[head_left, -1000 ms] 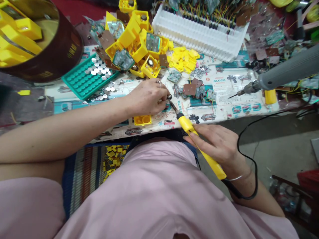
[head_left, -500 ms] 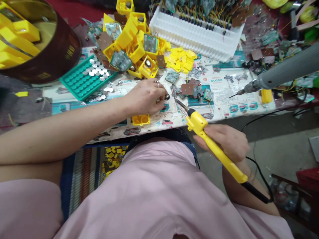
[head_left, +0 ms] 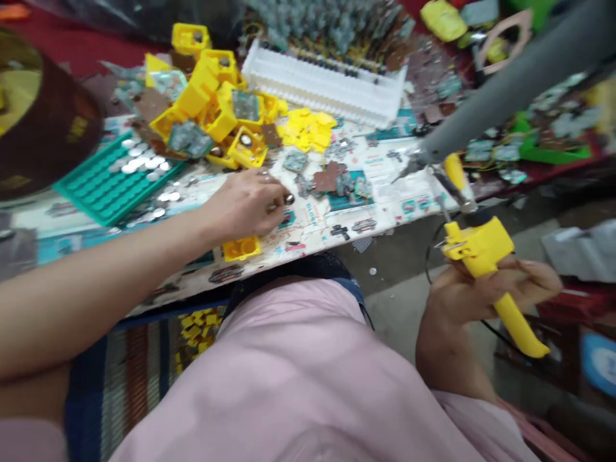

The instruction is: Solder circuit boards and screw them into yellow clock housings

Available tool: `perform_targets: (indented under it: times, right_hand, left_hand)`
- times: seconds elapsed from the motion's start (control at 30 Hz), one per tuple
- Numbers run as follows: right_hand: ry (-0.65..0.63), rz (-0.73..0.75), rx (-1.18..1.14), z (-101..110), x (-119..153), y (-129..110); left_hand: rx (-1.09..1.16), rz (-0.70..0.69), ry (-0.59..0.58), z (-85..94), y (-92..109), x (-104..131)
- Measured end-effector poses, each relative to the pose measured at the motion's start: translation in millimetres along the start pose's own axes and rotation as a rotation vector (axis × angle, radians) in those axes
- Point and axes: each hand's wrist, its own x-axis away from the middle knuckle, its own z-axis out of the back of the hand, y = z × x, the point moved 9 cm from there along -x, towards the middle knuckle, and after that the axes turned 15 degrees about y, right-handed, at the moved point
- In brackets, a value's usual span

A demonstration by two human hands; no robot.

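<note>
From afar I have the L hand (head_left: 253, 204) low over the bench (head_left: 312, 232), fingertips pinched on a small dark round part (head_left: 289, 199), mid-bench & nr the near edge. The R hand (head_left: 474, 298) grips a yellow soldering iron (head_left: 486, 244) off the near edge, toward the R end; its tip is blurred beside a grey cylindrical tool (head_left: 510, 90), & I can't tell if they touch. A yellow case (head_left: 241, 248) sits at the near edge, just below the L hand. Teal tray (head_left: 106, 189) w/ silver discs (head_left: 137, 157) lies toward the L end; yellow housings (head_left: 202, 80) pile up behind, nr a white rack (head_left: 317, 83) toward the far edge. Brown boards (head_left: 325, 179) lie mid-bench.
</note>
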Motion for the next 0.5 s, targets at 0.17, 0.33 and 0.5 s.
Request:
perform_targets:
  times: [0.17, 0.33, 0.5]
  right_hand:
    - [0.396, -0.144, -0.159, 32, -33, 27]
    - [0.38, -0.293, -0.263, 3, -33, 61]
    - [0.261, -0.395, -0.319, -22, -34, 73]
  left_hand:
    - [-0.057, -0.085, 0.074, 1.5, -1, 0]
    - [-0.085, -0.115, 0.073, 2.8, 3, 1]
    - [-0.094, -0.099, 0.047, 2.6, 6, 1]
